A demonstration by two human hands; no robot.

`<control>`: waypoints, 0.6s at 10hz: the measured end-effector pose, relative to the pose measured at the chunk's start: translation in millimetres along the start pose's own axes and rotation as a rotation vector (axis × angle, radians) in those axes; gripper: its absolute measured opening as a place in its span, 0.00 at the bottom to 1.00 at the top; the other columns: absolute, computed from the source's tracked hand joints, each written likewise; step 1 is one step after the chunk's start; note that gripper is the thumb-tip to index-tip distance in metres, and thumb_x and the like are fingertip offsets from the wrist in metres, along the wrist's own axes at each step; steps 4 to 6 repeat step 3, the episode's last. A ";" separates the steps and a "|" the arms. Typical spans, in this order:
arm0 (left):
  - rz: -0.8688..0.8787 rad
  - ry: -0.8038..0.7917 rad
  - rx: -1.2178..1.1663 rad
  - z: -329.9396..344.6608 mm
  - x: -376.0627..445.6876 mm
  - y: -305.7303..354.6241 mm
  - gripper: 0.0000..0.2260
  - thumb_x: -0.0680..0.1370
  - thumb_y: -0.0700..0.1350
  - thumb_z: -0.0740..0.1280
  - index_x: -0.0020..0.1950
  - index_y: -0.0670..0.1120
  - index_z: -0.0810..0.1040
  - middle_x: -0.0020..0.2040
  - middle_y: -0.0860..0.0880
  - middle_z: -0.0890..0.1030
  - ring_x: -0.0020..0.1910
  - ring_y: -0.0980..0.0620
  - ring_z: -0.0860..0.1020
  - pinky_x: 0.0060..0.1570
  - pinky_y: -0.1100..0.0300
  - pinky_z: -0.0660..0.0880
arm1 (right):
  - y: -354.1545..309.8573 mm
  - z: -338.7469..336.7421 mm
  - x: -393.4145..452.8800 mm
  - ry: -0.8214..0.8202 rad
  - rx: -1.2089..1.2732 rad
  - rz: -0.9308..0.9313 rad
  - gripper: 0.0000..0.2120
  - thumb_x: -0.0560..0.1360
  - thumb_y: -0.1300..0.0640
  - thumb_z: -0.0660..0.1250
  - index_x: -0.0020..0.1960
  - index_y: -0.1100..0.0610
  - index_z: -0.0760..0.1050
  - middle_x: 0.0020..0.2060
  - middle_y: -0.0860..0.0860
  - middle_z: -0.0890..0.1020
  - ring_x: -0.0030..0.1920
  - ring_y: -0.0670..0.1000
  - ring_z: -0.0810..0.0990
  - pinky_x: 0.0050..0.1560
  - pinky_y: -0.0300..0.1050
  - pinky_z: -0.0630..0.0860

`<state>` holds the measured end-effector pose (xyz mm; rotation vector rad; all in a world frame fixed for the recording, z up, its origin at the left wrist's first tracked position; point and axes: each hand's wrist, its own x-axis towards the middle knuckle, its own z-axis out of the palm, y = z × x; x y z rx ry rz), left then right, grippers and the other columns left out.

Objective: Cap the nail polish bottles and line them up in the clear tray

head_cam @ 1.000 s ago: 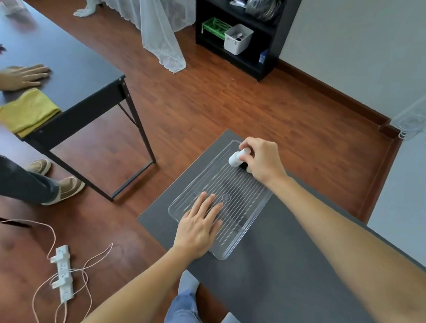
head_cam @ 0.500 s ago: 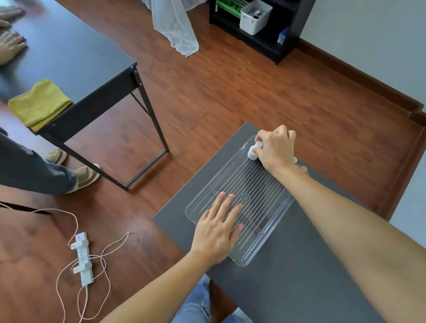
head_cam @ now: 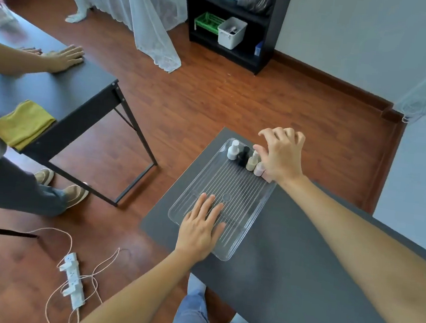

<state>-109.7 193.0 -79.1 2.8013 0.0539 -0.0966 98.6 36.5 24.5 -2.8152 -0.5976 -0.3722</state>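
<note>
Overhead, right hand (head_cam: 281,155) hovers loosely spread; left hand (head_cam: 201,228) presses tray (head_cam: 248,217) flat.

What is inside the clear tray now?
Inside the clear tray: capped bottles in a row, white, black, beige, pink. The right hand may hide another.

Four capped nail polish bottles stand in one clear tray (head_cam: 233,253): a white bottle (head_cam: 233,150), a black bottle (head_cam: 243,156), a beige bottle (head_cam: 252,161) and a pale pink bottle (head_cam: 259,168). A possible fifth is hidden. One yellow cloth (head_cam: 22,123), one power strip (head_cam: 73,279).
</note>
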 end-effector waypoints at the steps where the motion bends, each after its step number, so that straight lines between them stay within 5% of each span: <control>1: -0.020 -0.025 0.004 -4.4 0.7 2.2 0.22 0.82 0.57 0.58 0.74 0.50 0.70 0.77 0.48 0.66 0.80 0.45 0.57 0.73 0.47 0.64 | 36.5 -19.4 -36.3 0.022 -0.006 0.060 0.14 0.74 0.51 0.71 0.57 0.55 0.79 0.49 0.52 0.82 0.55 0.58 0.76 0.60 0.55 0.62; 3: -0.124 0.025 -0.033 -12.0 14.6 39.6 0.20 0.84 0.55 0.54 0.74 0.50 0.68 0.80 0.46 0.60 0.81 0.45 0.48 0.77 0.40 0.43 | 111.2 -45.0 -135.4 -0.080 -0.007 0.287 0.14 0.76 0.52 0.69 0.59 0.56 0.77 0.52 0.53 0.81 0.56 0.58 0.75 0.61 0.54 0.63; 6: -0.124 0.025 -0.033 -12.0 14.6 39.6 0.20 0.84 0.55 0.54 0.74 0.50 0.68 0.80 0.46 0.60 0.81 0.45 0.48 0.77 0.40 0.43 | 111.2 -45.0 -135.4 -0.080 -0.007 0.287 0.14 0.76 0.52 0.69 0.59 0.56 0.77 0.52 0.53 0.81 0.56 0.58 0.75 0.61 0.54 0.63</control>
